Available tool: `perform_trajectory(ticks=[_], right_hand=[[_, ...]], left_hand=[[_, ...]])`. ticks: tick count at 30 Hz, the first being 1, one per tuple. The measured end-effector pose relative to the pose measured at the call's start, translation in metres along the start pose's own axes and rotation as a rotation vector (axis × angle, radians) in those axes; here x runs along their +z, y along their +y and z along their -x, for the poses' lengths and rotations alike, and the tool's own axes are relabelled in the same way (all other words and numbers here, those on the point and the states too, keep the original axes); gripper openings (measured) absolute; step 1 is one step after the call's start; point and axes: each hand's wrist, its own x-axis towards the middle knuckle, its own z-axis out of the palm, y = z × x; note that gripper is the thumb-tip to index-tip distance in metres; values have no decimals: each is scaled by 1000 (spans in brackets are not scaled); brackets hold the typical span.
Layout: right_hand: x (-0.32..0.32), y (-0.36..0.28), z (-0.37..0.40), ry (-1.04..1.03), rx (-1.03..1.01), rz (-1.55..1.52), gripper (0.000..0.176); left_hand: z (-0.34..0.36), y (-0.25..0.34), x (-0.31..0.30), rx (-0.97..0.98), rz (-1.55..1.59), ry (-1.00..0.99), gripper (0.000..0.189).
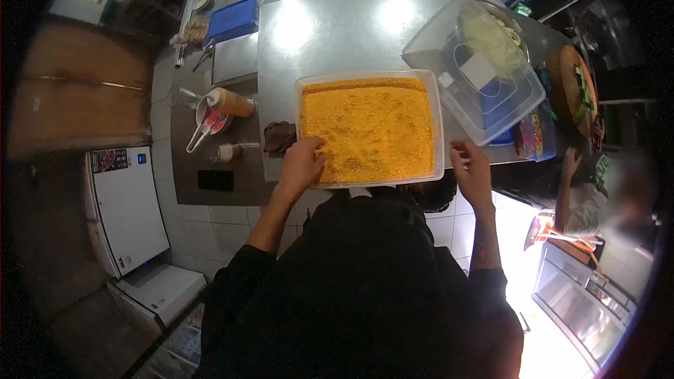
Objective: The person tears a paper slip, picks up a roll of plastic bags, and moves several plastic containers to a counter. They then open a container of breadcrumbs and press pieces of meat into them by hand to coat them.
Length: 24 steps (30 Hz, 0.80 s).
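Left hand (303,163), loosely curled, hold unclear, and right hand (471,167), half-open and seemingly empty, are at the steel desk (337,38), flanking a clear tub (438,130) at its near edge, where a one-sided pull could spill orange crumbs (372,126).

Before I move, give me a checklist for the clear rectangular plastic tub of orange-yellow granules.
1. Clear rectangular plastic tub uncovered: ok.
2. Left hand at the tub: ok, at its near left corner.
3. Right hand touching the tub: not ok, apart from its right wall.
4. Orange-yellow granules level: not ok, surface uneven.
5. Tub's base fully on the shiny steel table: cannot tell, base hidden.
6. Crumpled dark brown bundle off the tub: cannot tell, close beside it.
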Motion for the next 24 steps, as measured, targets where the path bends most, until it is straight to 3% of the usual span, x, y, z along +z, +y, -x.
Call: perform_trajectory(ticks=[4,11,14,15,17,20,24], right_hand=[[42,-30,-22,-199,-157,3,19],[103,-35,-23,-357,-294,-13,16],[128,-45,-21,-458,-419,-33,15],[136,-51,-20,-460,-420,-34,15],[148,-64,-18,-431,-660,147,11],[176,-58,-23,-398,-721,367,13],[180,-61,-29,-342,-746,289,8]], left_hand=[[2,9,8,1,-72,-111,19],[1,0,21,30,-148,-43,13],[4,8,11,24,-10,51,13],[5,11,7,-8,64,58,14],[4,10,5,-41,137,67,15],[3,7,3,-50,212,211,17],[7,-1,0,-122,369,353,17]])
